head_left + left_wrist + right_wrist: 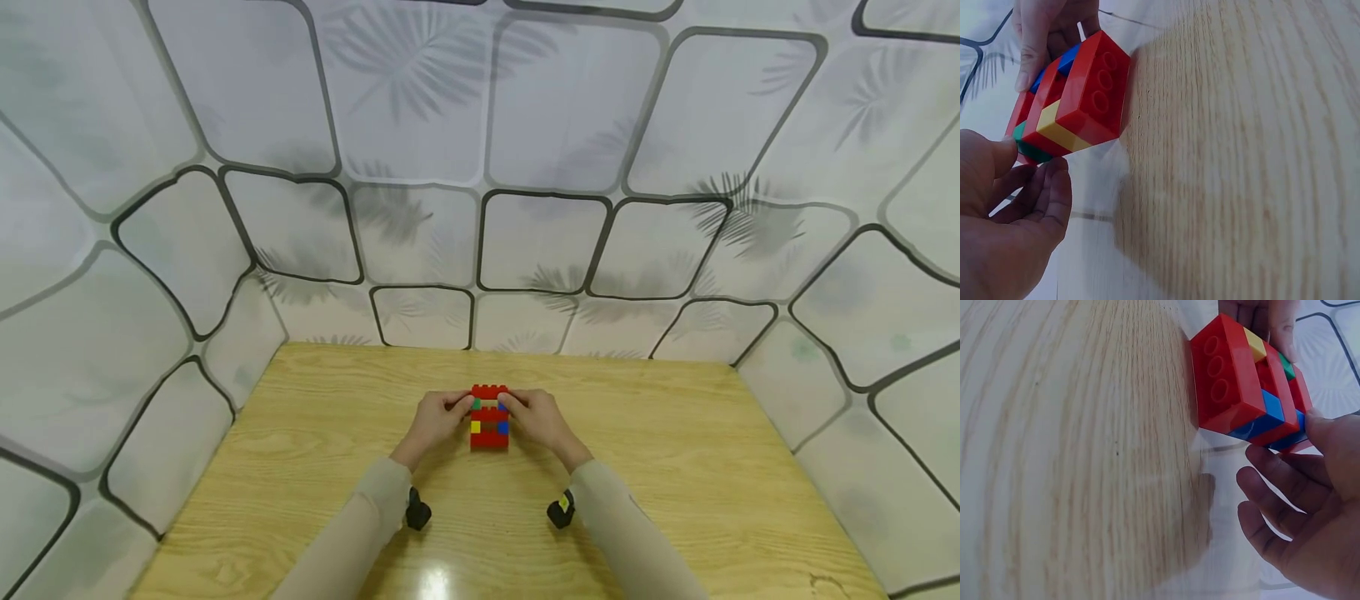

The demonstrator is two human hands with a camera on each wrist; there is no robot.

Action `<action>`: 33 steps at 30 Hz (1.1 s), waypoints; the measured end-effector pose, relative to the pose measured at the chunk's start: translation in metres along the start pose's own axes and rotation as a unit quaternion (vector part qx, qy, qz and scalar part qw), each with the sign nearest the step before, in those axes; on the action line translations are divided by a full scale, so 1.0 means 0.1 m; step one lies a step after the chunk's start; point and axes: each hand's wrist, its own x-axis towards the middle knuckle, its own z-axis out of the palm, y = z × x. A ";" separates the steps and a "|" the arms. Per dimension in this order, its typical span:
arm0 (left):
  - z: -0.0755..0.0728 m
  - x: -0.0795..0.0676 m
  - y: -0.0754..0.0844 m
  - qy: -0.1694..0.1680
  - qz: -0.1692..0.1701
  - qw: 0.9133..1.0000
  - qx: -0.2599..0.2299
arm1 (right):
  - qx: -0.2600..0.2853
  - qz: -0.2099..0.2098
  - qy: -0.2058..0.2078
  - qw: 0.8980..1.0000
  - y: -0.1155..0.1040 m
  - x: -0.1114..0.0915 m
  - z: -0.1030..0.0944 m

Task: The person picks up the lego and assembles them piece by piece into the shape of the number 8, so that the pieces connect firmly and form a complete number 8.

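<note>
Both hands hold a stack of toy building bricks (490,439) between them. Three red layers are separated by smaller bricks: yellow (1063,128) and green (1032,148) on the left, blue (1272,407) on the right. The left hand (437,419) pinches the stack at the green brick, thumb against the near side. At the upper blue brick, the right hand (542,419) grips with its thumb and fingers. The lowest red brick's hollow underside (1215,369) shows in both wrist views, so the stack is raised or tilted; contact with the table cannot be told.
The wooden table (315,433) extends around the hands. A patterned curtain (540,250) surrounds its back and sides. Dark wrist devices (417,510) sit below both sleeves.
</note>
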 end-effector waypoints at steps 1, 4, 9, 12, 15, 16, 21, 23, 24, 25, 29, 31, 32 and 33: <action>0.01 0.00 0.00 0.001 0.005 1.000 0.004 | -0.001 0.001 0.004 1.000 0.00 0.00 0.00; 0.02 0.01 0.01 0.010 0.011 1.000 0.006 | -0.007 0.002 0.018 1.000 0.01 0.02 0.02; 0.07 0.03 0.01 0.033 0.012 0.999 0.008 | -0.021 0.004 0.039 0.999 0.04 0.02 0.04; 0.11 0.04 -0.01 0.043 0.012 0.999 0.012 | -0.031 0.008 0.050 0.998 0.05 0.01 0.05; 0.14 0.06 -0.03 0.052 0.015 0.998 0.018 | -0.030 0.014 0.052 0.998 0.06 0.01 0.05; 0.15 0.06 -0.04 0.056 0.016 0.998 0.020 | -0.030 0.016 0.052 0.998 0.07 0.01 0.05; 0.19 0.07 -0.06 0.063 0.019 0.997 0.030 | -0.027 0.016 0.041 0.999 0.08 0.00 0.05; 0.19 0.07 -0.05 0.060 0.008 0.998 0.031 | -0.026 0.016 0.038 0.999 0.09 0.00 0.05; 0.19 0.07 -0.05 0.058 0.002 0.998 0.031 | -0.024 0.018 0.034 0.999 0.09 0.00 0.05; 0.19 0.07 -0.04 0.056 -0.001 0.998 0.034 | -0.023 0.021 0.030 0.999 0.09 0.00 0.05; 0.19 0.07 -0.02 0.049 -0.017 0.998 0.028 | -0.016 0.030 0.021 0.999 0.09 0.00 0.05; 0.18 0.07 -0.02 0.046 -0.015 0.998 0.028 | -0.023 0.023 0.022 0.999 0.10 0.00 0.06; 0.18 0.07 -0.02 0.045 -0.016 0.999 0.025 | -0.026 0.021 0.022 0.999 0.10 0.00 0.06; 0.18 0.07 -0.02 0.044 -0.016 0.999 0.025 | -0.030 0.017 0.022 0.999 0.10 0.00 0.06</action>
